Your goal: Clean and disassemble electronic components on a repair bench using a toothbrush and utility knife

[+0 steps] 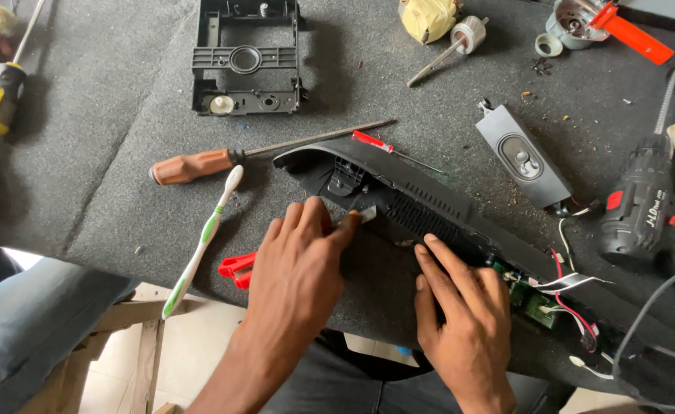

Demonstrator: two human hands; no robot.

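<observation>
A long black plastic housing (399,192) lies tilted across the grey felt bench, with a green circuit board (533,303) and red and white wires at its right end. My left hand (299,268) rests against its near left part, fingers pinching a small pale piece (366,215). My right hand (460,307) presses flat on the housing's near edge by the vent slots. A small red-handled screwdriver (376,142) lies just behind the housing.
A brown-handled screwdriver (199,165), a white and green toothbrush (203,238) and a red plastic clip (236,268) lie left. A black frame (245,57) sits behind, a black speaker (523,157) and cordless drill (644,207) right. The bench edge runs near my wrists.
</observation>
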